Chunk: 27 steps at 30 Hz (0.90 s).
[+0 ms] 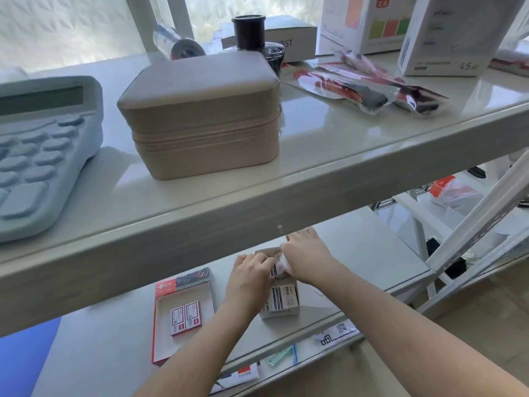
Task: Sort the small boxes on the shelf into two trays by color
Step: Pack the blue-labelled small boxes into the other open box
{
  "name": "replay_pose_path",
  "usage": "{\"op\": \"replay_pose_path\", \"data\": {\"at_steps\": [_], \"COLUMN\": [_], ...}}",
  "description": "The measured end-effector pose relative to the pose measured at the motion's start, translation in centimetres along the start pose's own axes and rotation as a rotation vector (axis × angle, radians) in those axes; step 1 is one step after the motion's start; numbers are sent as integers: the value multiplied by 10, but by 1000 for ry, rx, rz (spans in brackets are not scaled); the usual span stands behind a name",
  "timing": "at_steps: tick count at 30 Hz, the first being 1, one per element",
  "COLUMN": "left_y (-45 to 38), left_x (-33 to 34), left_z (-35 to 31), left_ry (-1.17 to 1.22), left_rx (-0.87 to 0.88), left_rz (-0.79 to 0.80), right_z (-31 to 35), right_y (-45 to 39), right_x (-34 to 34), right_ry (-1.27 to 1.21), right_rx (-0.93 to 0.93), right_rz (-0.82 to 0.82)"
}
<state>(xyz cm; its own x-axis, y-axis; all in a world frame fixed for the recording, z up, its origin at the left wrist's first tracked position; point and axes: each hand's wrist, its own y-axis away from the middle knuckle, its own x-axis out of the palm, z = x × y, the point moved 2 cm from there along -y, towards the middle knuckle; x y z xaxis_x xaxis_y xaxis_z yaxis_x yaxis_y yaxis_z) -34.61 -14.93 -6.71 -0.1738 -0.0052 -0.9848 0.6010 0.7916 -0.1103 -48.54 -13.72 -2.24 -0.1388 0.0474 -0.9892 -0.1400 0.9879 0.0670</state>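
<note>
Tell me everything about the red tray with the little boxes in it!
The red tray is a shallow, flat box lid that looks like cardboard, with a red rim, white inside and dark print at its far end. It lies flat on the lower shelf, left of both hands, and neither hand touches it. Two small red-and-white boxes lie side by side inside it, touching each other, near the middle.

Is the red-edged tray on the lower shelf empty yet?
Not empty: the red-edged tray holds two red-and-white boxes lying flat, side by side.
</note>
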Motion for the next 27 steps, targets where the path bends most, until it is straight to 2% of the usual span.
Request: {"op": "replay_pose_path", "data": {"at_steps": [11,16,24,27], "left_y": [-14,-20,-26,-30], "left_x": [5,7,0,-1], "left_z": [-7,-13,-22,-22], "left_ry": [-2,115,100,28], "left_rx": [121,85,25,63], "left_rz": [-5,19,46,100], "right_z": [30,28,30,30], "right_y": [80,79,81,80], "right_x": [42,50,52,52], "right_ry": [-372,-442,-522,-530], "right_rx": [148,171,182,180], "right_rz": [-216,-244,-248,-250]}}
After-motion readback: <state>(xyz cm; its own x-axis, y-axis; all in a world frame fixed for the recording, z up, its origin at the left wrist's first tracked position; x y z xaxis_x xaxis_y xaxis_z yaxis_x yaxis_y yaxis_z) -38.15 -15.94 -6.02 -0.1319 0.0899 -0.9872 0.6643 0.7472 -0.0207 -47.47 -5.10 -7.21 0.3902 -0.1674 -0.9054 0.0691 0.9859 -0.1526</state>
